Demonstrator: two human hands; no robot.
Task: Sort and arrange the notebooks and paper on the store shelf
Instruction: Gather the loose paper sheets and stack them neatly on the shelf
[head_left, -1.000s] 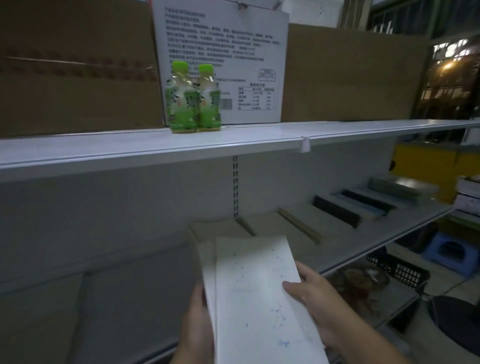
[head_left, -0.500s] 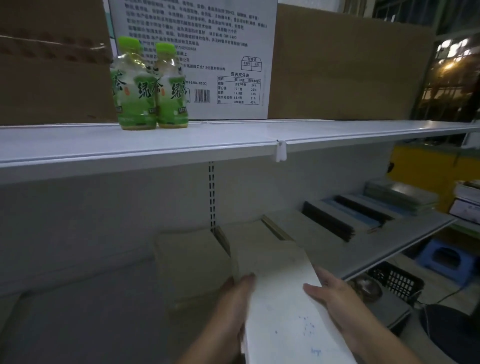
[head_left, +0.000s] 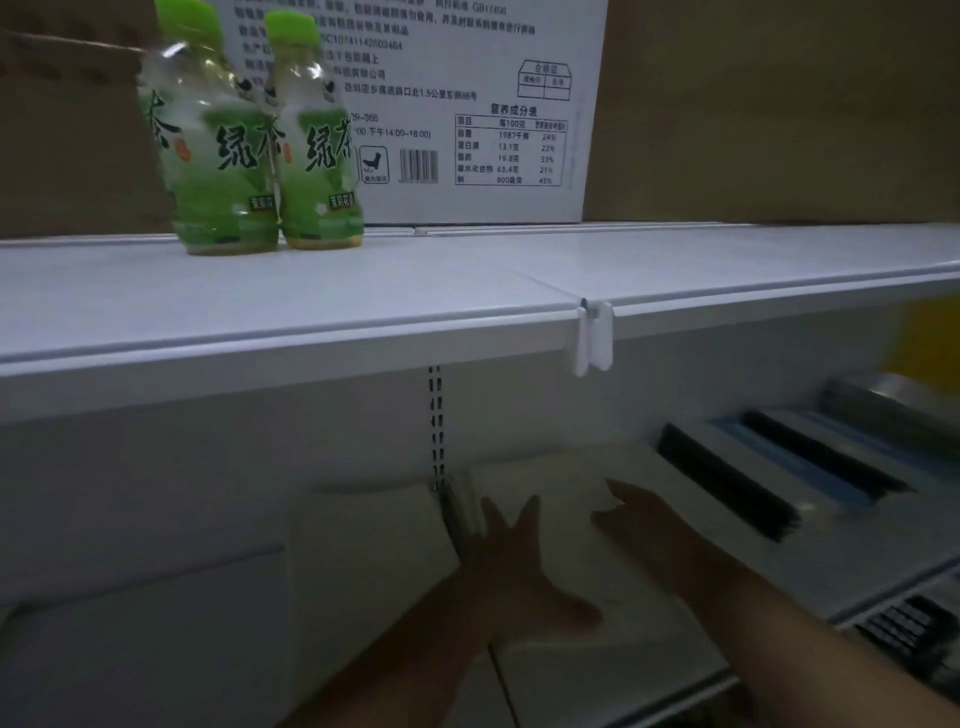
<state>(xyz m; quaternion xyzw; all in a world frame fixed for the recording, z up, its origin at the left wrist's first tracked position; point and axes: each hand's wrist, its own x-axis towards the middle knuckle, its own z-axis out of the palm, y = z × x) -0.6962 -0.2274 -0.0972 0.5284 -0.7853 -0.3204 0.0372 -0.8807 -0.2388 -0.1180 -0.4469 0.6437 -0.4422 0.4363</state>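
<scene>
On the lower shelf (head_left: 857, 566) lies a white paper pad (head_left: 561, 483), on a pale stack under the upper shelf. My left hand (head_left: 514, 566) has its fingers spread against the stack's left edge. My right hand (head_left: 654, 525) lies flat on the pad's right part, fingers stretched out. Neither hand grips anything. Another pale stack (head_left: 374, 530) sits just to the left. Dark-spined notebooks (head_left: 727, 488) lie in rows to the right. The view is dim and blurred.
The white upper shelf (head_left: 311, 301) juts out close above my hands, with a plastic price clip (head_left: 592, 338) on its edge. Two green tea bottles (head_left: 223, 156) and a white printed carton (head_left: 467, 104) stand on it. A dark basket (head_left: 904, 629) sits below at right.
Both hands carried the white pad forward and down into the lower shelf, set it on the stack and let go. My view moved closer to the shelves.
</scene>
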